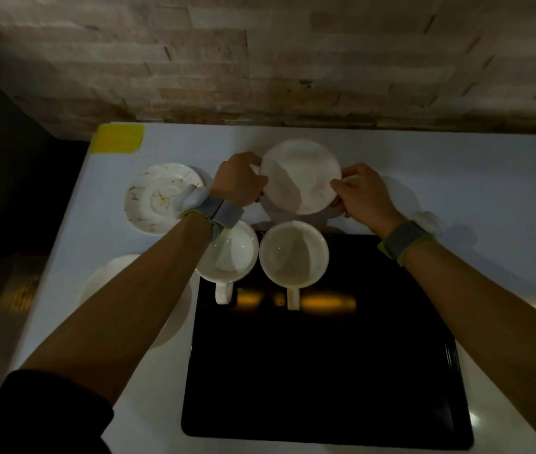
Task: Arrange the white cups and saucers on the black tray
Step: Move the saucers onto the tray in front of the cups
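You are partway through: two white cups sit side by side at the far edge of the black tray [325,371], the left cup [227,252] partly under your left wrist and the right cup [293,253] touching it, both handles pointing toward you. No saucer is on the tray yet. Your left hand [238,181] and right hand [366,194] each have their grip pinched on opposite rims of a plain white saucer [301,176], which is just beyond the tray's far edge over the bench [456,165]; in this dim light I cannot tell whether it is lifted or resting there. A marbled saucer [158,198] waits on the bench to the left, well off the tray. Something pale and round [103,283] lies under your left forearm, possibly another saucer. I judge most of the arranging is left: saucers brought onto the tray and cups paired with them.
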The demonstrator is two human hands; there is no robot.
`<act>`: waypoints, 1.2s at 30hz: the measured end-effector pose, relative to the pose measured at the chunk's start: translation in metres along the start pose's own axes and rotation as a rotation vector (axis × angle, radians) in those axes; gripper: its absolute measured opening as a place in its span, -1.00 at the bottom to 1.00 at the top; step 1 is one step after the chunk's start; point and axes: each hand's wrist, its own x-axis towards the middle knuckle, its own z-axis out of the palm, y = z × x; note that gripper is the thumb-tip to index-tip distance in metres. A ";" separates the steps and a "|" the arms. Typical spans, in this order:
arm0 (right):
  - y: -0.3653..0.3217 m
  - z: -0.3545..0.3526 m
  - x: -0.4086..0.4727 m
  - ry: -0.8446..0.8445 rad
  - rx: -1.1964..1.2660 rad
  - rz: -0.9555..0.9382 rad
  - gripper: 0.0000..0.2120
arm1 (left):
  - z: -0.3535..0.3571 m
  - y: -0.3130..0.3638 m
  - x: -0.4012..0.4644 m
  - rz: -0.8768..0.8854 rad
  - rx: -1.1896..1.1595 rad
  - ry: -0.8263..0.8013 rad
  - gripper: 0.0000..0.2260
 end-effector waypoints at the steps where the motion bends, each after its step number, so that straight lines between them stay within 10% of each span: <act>1: -0.003 -0.003 -0.003 0.009 0.011 -0.008 -0.85 | -0.003 0.003 -0.002 0.012 -0.008 0.012 -0.76; 36: 0.032 0.046 -0.238 -0.190 0.020 -0.095 -0.87 | -0.025 -0.100 -0.272 0.031 -0.378 0.086 -0.62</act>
